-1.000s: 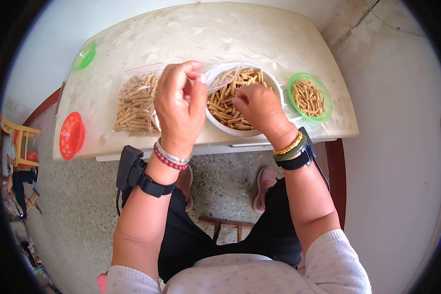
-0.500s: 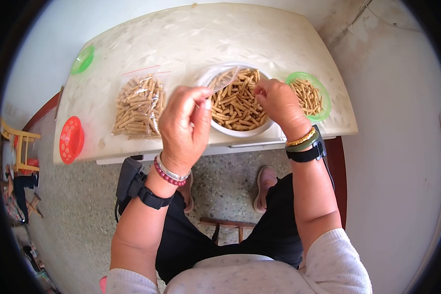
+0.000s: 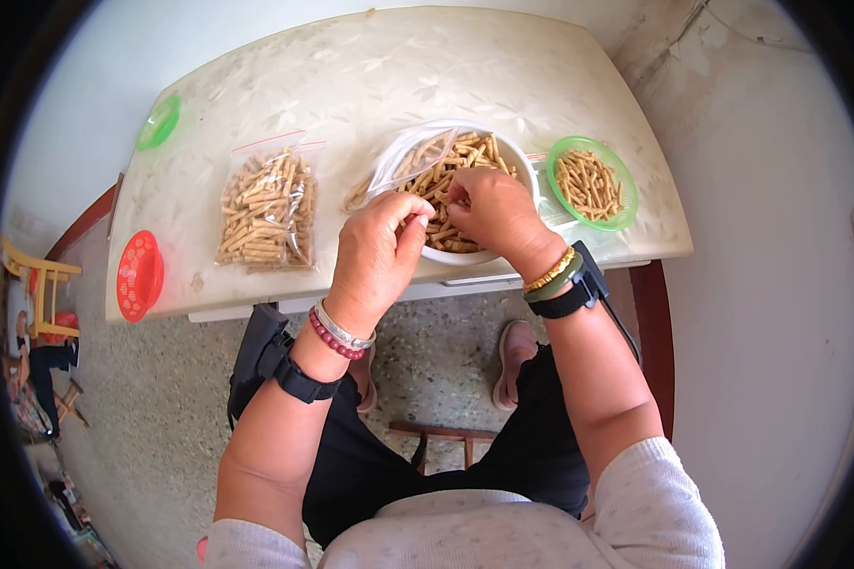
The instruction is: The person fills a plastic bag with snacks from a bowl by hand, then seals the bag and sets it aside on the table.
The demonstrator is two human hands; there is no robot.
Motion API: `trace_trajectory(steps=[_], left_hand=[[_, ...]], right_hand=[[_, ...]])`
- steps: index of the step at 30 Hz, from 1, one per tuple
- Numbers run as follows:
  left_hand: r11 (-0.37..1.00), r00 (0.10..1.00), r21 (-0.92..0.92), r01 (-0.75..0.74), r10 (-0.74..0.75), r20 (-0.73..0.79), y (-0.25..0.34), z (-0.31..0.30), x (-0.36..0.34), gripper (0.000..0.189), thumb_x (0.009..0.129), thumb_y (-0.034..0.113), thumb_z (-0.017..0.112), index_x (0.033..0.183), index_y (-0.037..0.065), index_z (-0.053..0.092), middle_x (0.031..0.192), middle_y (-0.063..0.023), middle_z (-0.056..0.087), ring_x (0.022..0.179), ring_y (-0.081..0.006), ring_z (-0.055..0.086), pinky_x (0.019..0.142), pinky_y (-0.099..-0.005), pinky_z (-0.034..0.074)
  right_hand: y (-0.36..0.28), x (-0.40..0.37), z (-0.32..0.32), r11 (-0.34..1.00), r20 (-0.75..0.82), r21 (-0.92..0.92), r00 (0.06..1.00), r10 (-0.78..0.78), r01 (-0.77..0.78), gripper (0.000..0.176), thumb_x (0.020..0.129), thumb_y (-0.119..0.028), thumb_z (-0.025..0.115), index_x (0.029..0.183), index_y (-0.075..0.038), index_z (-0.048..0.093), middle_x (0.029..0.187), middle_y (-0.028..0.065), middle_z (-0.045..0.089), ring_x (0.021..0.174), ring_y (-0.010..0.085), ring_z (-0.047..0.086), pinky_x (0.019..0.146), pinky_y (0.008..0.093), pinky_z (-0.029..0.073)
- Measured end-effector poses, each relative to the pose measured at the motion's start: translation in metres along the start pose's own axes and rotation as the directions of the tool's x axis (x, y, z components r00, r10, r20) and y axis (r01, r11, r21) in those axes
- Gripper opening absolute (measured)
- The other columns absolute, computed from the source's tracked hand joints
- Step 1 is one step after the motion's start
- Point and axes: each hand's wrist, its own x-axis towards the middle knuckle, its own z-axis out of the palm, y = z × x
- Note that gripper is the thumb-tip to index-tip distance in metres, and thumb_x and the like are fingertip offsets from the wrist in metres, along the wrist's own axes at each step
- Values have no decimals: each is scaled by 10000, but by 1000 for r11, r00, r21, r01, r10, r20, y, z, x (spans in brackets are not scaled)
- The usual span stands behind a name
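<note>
- Centre of the frame: a white bowl, heaped with short tan sticks, stands near the table edge, likely so both arms reach it without stretching.
- Over the bowl's left part lies a clear bag, part of it over the rim; there, any stick that slips falls back among the others.
- The left hand is closed in a pinch, thumb against finger, at the bowl's lower left beside the bag. A pinch suits thin film or one stick, but the tips are too small to tell what, if anything, they hold.
- The right hand is curled shut over the bowl's middle, knuckles up; its fingers hide whatever may be in them. The low position keeps it close to the sticks.
- Left of centre, a filled bag lies flat, apart from the bowl, which gives the left hand room.
- Right of centre, a green basket holds thinner-looking sticks, kept separate from the bowl's yet near the right hand.
- At the left edge, a red basket and, towards the upper left, a green dish sit out of the hands' way.
</note>
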Motion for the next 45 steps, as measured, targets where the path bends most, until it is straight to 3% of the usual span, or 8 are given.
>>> trace_trajectory(steps=[3,9,11,21,27,30,35,45], left_hand=[[988,991,-93,125,-129,-46,1,2,2,110,852,30,625,962,25,632,855,-118,657,683,-234,641,614,-322,502],[959,978,-224,176,-196,-71,1,8,5,152,873,71,649,1014,17,640,856,-79,667,602,-115,579,585,-257,480],[964,983,-211,163,-177,-48,-2,8,5,187,921,65,619,1093,-7,629,872,6,634,662,-19,510,594,-186,427],[887,962,-380,263,-270,36,-5,11,6,155,952,91,579,1080,18,628,902,7,649,757,-34,569,629,-197,447],[869,964,-425,253,-265,32,-2,10,9,166,949,80,574,1097,18,619,888,2,647,742,-39,563,613,-190,436],[787,933,-516,340,-352,78,7,5,10,167,950,85,573,1099,23,617,879,-1,643,684,-31,518,576,-171,408],[679,910,-615,400,-376,177,6,7,9,155,957,102,571,1086,25,611,863,-1,641,647,-25,481,543,-162,380],[683,901,-592,428,-377,217,11,7,10,125,952,112,581,1032,34,636,820,9,650,659,-33,540,581,-188,447]], right_hand=[[-4,-4,-11,983,-53,184,998,28,-17,98,767,-137,649,832,-65,638,798,135,668,770,333,656,708,443,514],[-11,-13,-23,937,-220,257,958,-183,238,113,741,-88,685,824,-74,610,749,91,646,788,300,631,752,400,457],[-13,-15,-27,927,-255,257,945,-206,272,118,744,-80,687,831,-77,608,752,81,640,802,289,626,767,404,447],[-14,-16,-34,888,-290,342,933,-212,308,137,741,-59,706,841,-63,612,754,85,636,790,272,632,740,379,471],[-18,-19,-39,830,-227,529,972,-61,176,176,747,-64,751,869,-24,631,757,88,644,674,201,626,626,325,501],[-18,-19,-37,863,-191,490,981,-29,121,168,764,-65,753,883,-26,641,758,70,644,669,164,606,639,296,495],[-19,-17,-30,705,-153,702,988,11,101,147,811,-72,751,919,-60,653,810,-53,603,720,49,493,664,214,434],[-22,-16,-30,730,-278,642,958,-63,235,135,802,-75,729,908,-30,658,819,31,638,722,109,564,657,266,484]])
